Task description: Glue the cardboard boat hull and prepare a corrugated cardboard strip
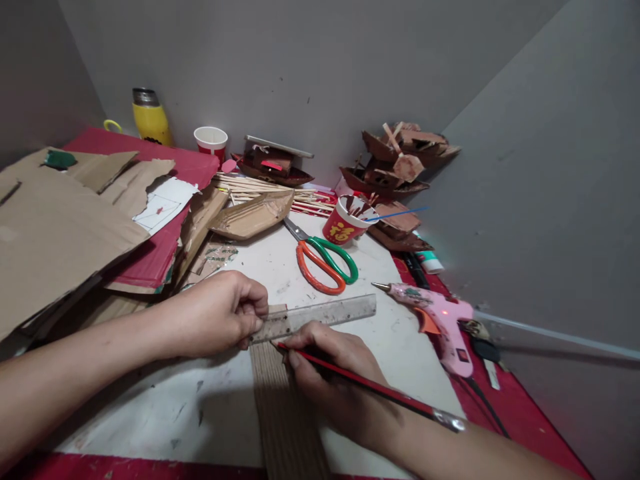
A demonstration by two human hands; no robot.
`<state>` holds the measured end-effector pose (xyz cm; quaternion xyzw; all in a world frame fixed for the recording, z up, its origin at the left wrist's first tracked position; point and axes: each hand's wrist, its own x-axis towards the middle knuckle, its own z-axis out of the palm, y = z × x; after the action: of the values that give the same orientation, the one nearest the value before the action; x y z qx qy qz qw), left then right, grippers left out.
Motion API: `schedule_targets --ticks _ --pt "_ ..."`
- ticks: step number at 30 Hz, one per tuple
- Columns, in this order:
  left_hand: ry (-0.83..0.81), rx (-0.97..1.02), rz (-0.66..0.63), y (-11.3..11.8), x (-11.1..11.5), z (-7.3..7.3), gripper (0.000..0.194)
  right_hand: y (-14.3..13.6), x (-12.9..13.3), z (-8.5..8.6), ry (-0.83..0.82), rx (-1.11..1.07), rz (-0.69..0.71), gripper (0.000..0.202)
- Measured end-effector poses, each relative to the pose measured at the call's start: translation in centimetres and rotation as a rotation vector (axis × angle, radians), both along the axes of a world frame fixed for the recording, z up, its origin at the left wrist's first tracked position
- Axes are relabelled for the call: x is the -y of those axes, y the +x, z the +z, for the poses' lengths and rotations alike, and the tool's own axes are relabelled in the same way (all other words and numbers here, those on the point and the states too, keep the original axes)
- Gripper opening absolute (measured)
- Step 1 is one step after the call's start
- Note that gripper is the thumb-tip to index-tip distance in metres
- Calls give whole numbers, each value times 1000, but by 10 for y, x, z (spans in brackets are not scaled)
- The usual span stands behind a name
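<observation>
My left hand [225,313] pinches the left end of a clear ruler [335,311], which lies across a brown corrugated cardboard strip [285,427]. Held in my right hand [335,373] is a red and black pencil [380,389], its tip touching or just above the strip near the ruler's lower edge. The strip runs toward me over a stained white sheet [220,413]. Beyond the ruler lie scissors [325,263] with one orange and one green handle, their blades slightly apart.
A pink glue gun [447,320] rests at the right, its cord trailing forward. Cardboard sheets [65,220] pile up at the left. Behind stand a red paper cup [343,223], a cardboard boat hull [253,217], wooden sticks [235,183], brown model boats [405,160] and a yellow bottle [151,120].
</observation>
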<state>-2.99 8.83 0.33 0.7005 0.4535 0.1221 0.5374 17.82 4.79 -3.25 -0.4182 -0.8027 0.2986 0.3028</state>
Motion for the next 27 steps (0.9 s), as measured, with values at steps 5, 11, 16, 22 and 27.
schedule_targets --ticks 5,11,16,22,27 --pt "7 -4 7 0 -1 1 13 0 -3 3 -53 21 3 14" --pt "13 -9 5 1 -1 1 13 -1 -1 4 -65 22 -12 13" --pt "-10 2 21 0 0 -1 12 -2 -2 5 -101 50 -40 14" --pt "4 18 31 0 0 -4 12 -2 -3 5 -93 55 -55 13" --pt "1 19 45 1 0 -5 12 6 0 5 -144 -28 11 12"
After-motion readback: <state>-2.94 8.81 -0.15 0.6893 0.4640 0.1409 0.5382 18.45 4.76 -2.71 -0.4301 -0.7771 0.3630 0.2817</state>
